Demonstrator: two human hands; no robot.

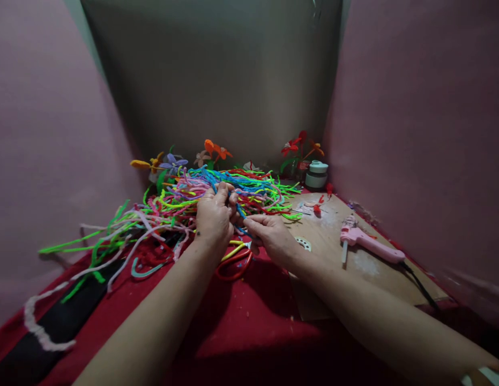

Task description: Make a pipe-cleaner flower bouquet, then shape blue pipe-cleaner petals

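Note:
A blue pipe cleaner (240,213) runs between my two hands in the middle of the view. My left hand (215,210) is closed around its upper part, thumb and fingers pinched together. My right hand (269,231) pinches the lower part between thumb and fingertips. Just behind the hands lies a big heap of pipe cleaners (257,185) in blue, green, pink, yellow and red. Under the hands, scissors (235,264) with red and yellow handles rest on the red cloth (249,321); their blades are mostly hidden.
A pink glue gun (372,244) with a black cord lies on a brown board (329,230) at right. Pipe-cleaner flowers (217,150) and a lidded jar (317,174) stand at the back. Loose pink and white strands (42,335) trail left. Pink walls (426,134) flank both sides.

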